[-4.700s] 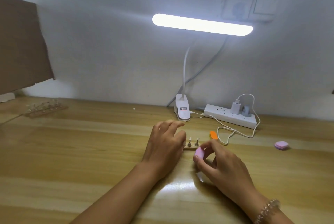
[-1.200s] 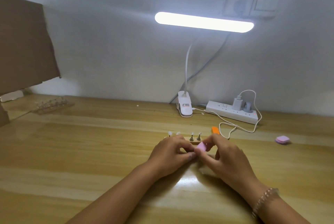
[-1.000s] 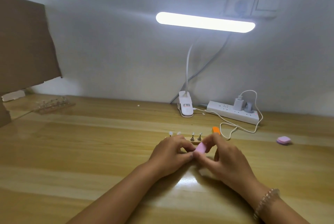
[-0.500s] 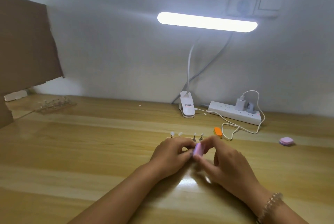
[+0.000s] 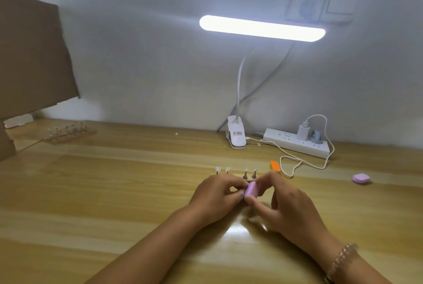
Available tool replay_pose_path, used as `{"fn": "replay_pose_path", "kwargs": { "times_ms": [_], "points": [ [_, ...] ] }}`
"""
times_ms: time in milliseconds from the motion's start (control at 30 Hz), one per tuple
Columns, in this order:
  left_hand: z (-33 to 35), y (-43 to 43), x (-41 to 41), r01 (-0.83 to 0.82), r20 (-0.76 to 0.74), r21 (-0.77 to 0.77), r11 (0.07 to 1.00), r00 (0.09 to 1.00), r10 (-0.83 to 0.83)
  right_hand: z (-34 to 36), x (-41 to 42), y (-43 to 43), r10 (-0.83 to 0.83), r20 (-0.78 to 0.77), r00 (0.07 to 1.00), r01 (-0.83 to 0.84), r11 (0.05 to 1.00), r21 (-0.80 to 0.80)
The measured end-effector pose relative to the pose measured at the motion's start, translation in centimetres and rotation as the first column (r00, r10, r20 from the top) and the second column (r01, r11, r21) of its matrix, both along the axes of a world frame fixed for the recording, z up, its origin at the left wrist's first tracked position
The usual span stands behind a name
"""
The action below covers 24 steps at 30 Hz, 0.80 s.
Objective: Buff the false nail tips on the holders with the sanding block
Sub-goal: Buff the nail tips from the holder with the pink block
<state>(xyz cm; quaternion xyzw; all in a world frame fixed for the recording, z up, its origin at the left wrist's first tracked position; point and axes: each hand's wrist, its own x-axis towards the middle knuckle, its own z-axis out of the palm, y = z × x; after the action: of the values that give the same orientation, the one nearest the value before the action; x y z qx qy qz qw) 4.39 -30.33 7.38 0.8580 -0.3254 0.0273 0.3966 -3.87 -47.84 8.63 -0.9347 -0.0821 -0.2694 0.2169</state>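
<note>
Now mid-buffing, with right hand (image 5: 286,203) pinching the sanding block (image 5: 251,189) against a nail tip seemingly pinched in the curled left hand (image 5: 217,194), just before the holders (image 5: 249,172); next, light even strokes.

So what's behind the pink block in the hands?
Four small holders on a wooden base; the left two carry pale nail tips. The left hand and right hand cover most of the base and whatever the pink block rubs.

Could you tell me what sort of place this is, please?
Probably a home nail-craft desk: a wooden table, a clip-on lamp and power strip at the back, and nail tips on a stand by a sanding block.
</note>
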Motion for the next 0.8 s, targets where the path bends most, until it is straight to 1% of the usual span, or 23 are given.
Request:
{"fn": "replay_pose_path", "kwargs": {
  "times_ms": [67, 167, 200, 300, 333, 433, 467, 567, 600, 700, 733, 800],
  "points": [
    [-0.04, -0.04, 0.06, -0.009, 0.002, -0.001, 1.0, 1.0, 0.009, 0.05, 0.31, -0.39, -0.043, -0.007, 0.999, 0.043, 0.999, 0.033],
    [-0.07, 0.06, 0.02, 0.006, -0.004, -0.006, 1.0, 1.0, -0.006, -0.2, -0.09, -0.04, -0.013, 0.021, 1.0, 0.014, 0.998, -0.064],
    [-0.05, 0.04, 0.05, 0.009, -0.002, -0.007, 1.0, 1.0, -0.009, -0.19, -0.18, 0.04, -0.003, 0.016, 1.0, 0.004, 0.998, -0.065],
    [-0.09, -0.05, 0.13, -0.001, 0.001, -0.004, 1.0, 1.0, 0.001, 0.12, 0.3, -0.37, -0.062, -0.004, 0.998, 0.062, 0.997, 0.052],
    [-0.11, -0.06, 0.11, 0.0, -0.001, -0.001, 1.0, 1.0, 0.0, 0.12, 0.35, -0.46, -0.076, 0.003, 0.997, 0.075, 0.996, 0.057],
    [0.04, -0.04, -0.05, 0.013, -0.021, -0.002, 1.0, 1.0, -0.013, -0.14, -0.17, 0.06, -0.02, 0.024, 1.0, 0.021, 0.999, -0.043],
    [0.11, -0.04, -0.04, 0.012, -0.025, -0.003, 1.0, 1.0, -0.012, -0.08, -0.23, 0.13, -0.006, 0.018, 1.0, 0.007, 0.999, -0.042],
    [0.08, -0.17, 0.1, -0.006, -0.012, -0.011, 1.0, 1.0, 0.006, 0.33, 0.38, -0.4, -0.054, -0.01, 0.999, 0.054, 0.995, 0.086],
    [0.01, -0.19, 0.1, -0.01, -0.007, -0.011, 1.0, 1.0, 0.009, 0.33, 0.44, -0.48, -0.06, -0.005, 0.998, 0.061, 0.994, 0.093],
    [0.0, -0.06, -0.04, -0.019, -0.003, -0.006, 1.0, 1.0, 0.019, 0.12, -0.15, 0.12, 0.0, 0.019, 1.0, 0.0, 1.0, -0.02],
    [0.02, -0.05, 0.01, -0.023, -0.002, -0.006, 1.0, 1.0, 0.023, 0.19, -0.25, 0.24, 0.01, 0.013, 1.0, -0.01, 1.0, -0.019],
    [-0.01, -0.03, 0.1, -0.029, 0.001, -0.015, 0.999, 1.0, 0.029, 0.45, -0.01, 0.0, -0.019, -0.002, 1.0, 0.019, 0.999, 0.042]
  ]
}}
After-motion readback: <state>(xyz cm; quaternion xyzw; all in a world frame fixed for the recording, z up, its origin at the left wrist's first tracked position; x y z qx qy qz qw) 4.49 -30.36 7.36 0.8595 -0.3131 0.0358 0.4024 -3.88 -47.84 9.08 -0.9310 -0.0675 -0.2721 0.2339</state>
